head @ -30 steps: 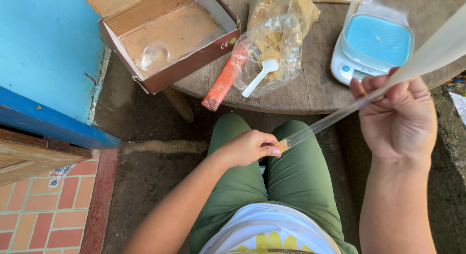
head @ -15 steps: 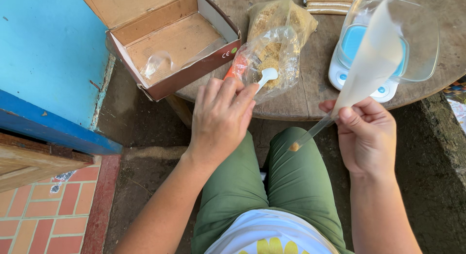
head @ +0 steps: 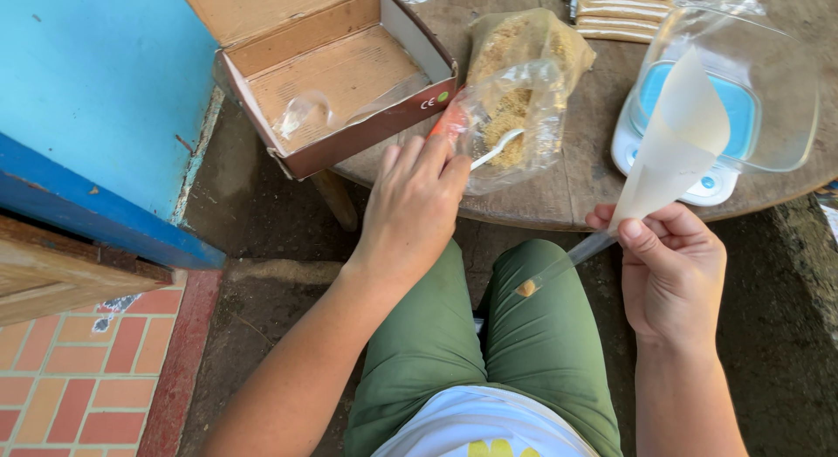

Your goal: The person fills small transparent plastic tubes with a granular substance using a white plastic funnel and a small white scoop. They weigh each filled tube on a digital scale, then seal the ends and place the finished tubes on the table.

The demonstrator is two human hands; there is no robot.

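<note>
The left hand (head: 415, 204) has left the thin tube's (head: 559, 267) tip and now reaches, fingers loose and holding nothing, toward the spoon (head: 494, 148) in the grain bag (head: 515, 108) beside the box (head: 345, 90), while the right hand (head: 672, 269) pinches the paper cone (head: 676, 138) feeding that tube.

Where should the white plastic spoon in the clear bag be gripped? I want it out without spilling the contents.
Grip the white plastic spoon by its handle end, coming from the table-edge side where the left hand is. The handle points toward that edge, while the bowl seems buried in the tan granules inside the clear plastic bag. The bag's opening is hard to make out.
</note>
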